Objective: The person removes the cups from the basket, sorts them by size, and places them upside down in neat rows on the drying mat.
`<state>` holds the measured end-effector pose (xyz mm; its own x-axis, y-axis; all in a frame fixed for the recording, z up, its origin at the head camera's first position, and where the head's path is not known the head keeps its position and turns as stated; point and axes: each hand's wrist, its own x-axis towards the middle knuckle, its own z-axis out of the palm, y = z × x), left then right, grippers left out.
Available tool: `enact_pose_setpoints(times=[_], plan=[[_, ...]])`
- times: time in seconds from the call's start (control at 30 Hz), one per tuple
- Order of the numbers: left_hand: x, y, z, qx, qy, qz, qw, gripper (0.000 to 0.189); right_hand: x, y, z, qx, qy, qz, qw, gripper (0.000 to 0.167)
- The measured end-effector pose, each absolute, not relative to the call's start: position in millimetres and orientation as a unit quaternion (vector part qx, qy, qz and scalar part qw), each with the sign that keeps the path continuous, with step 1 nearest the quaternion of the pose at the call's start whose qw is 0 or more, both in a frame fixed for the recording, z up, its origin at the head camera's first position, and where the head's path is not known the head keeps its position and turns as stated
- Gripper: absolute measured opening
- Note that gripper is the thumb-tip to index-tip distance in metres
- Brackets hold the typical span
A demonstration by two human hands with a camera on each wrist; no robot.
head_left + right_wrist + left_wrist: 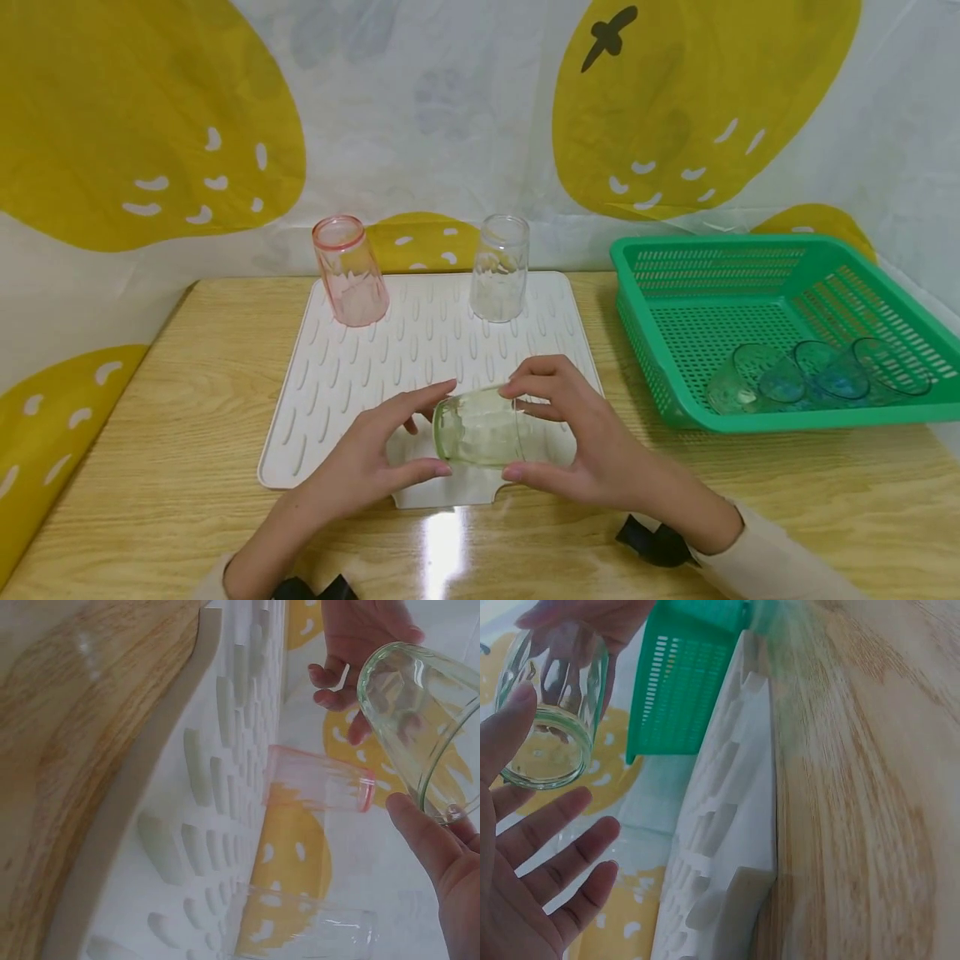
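Observation:
A pale green glass tumbler [480, 429] lies on its side in the air over the front of the white drying mat [330, 392]. My right hand [577, 433] pinches it near the rim with thumb and fingers. At the base end is my left hand [367, 450], its thumb beside the glass; the left wrist view shows its other fingers [562, 862] spread and fairly straight. Whether the left thumb touches the glass is hard to tell. Farther back on the mat, a pink-tinted glass [351, 275] and a clear glass [500, 271] stand upside down.
To the right stands a green plastic basket [645, 333] with perforated sides. Several bluish and clear glasses [817, 379] lie along its near side. Behind the wooden table [187, 392] hangs a white cloth [420, 108] with big yellow fruit shapes.

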<state>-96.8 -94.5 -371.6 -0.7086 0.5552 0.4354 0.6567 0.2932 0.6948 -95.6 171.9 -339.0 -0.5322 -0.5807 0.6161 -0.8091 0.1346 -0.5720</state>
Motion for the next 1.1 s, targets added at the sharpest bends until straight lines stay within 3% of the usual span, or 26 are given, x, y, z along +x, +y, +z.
enact_pose_setpoints(times=[0.23, 0.5, 0.8, 1.1], plan=[[-97, -91, -373, -0.373, -0.797, -0.471, 0.061, 0.075, -98, 169, -341, 0.475, -0.729, 0.474, 0.133, 0.057], [-101, -90, -376, -0.386, -0.765, -0.505, 0.105, 0.066, -100, 171, -343, 0.455, -0.753, 0.463, 0.105, 0.058], [-105, -92, -376, -0.402, -0.75, -0.499, 0.165, 0.053, -106, 172, -346, 0.457, -0.801, 0.382, 0.07, 0.065], [-109, -94, -370, -0.401, -0.764, -0.473, 0.177, 0.052, -108, 162, -336, 0.494, -0.823, 0.271, 0.068, 0.067]])
